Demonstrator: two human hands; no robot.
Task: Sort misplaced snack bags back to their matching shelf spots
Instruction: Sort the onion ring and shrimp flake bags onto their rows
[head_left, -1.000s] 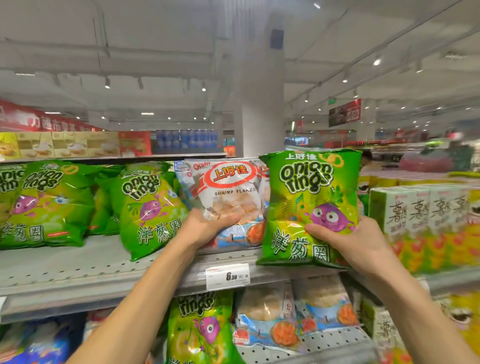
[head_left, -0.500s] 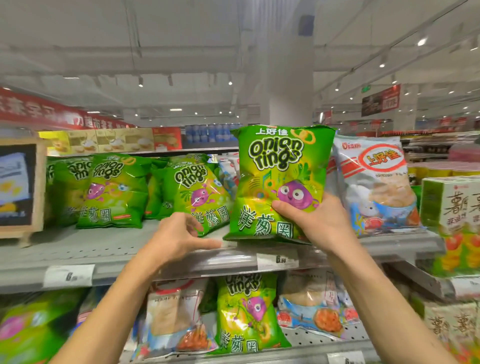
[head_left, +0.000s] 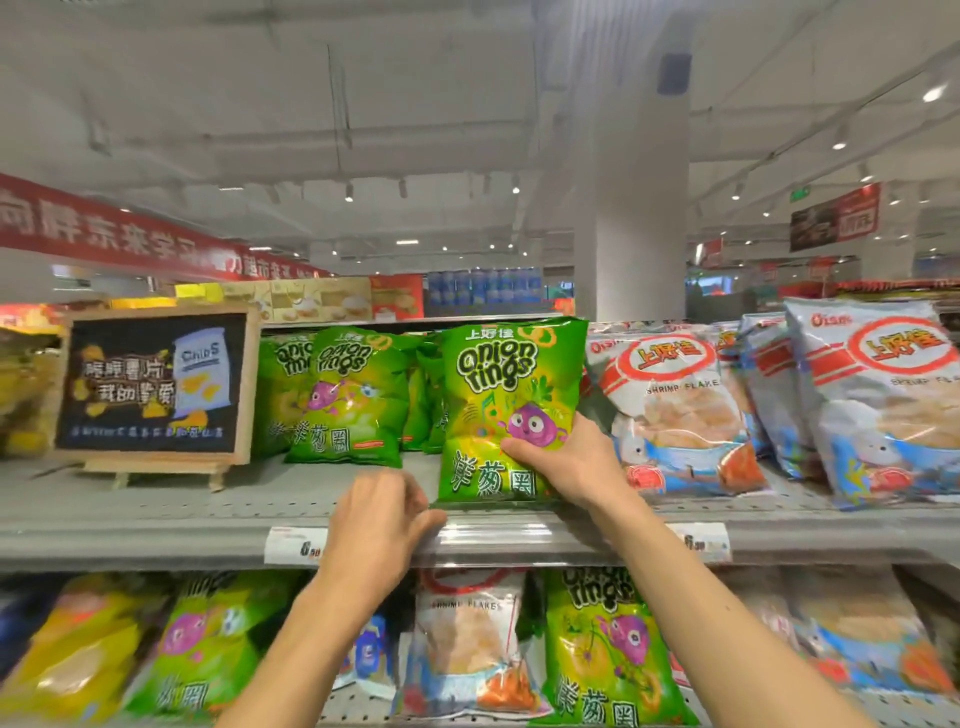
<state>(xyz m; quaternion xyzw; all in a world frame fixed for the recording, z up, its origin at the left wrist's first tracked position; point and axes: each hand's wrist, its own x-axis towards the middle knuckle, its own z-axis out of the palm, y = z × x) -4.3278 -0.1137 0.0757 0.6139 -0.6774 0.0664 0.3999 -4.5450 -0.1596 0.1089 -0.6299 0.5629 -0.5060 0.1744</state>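
Green foil fills my right hand (head_left: 569, 467): I grip the onion bag (head_left: 511, 405) at its lower right corner, thumb across the purple face on the front, fingers curled behind. It stands upright with its bottom edge on the shelf (head_left: 156, 514), near the front lip. My left hand (head_left: 376, 525) holds nothing; it hangs just left of the bag's lower corner, fingers loosely bent over the shelf's front edge, and the blur will not let me say whether they touch the bag.

Taking that held bag as my mark: just left of it and further back stand more onion bags (head_left: 348, 397), upright in a row. Further left sits a chalkboard sign (head_left: 156, 384) in a wooden frame. Right of the held bag, close behind my wrist, are white shrimp bags (head_left: 675, 410), leaning back, with another (head_left: 883, 400) beyond them. Below it, price tags (head_left: 293, 545) sit on the shelf's rail. Lower still, a second shelf carries a mix: a shrimp bag (head_left: 467, 639) directly beneath, an onion bag (head_left: 608, 649) to its right, and blurred yellow and green bags off to the left.
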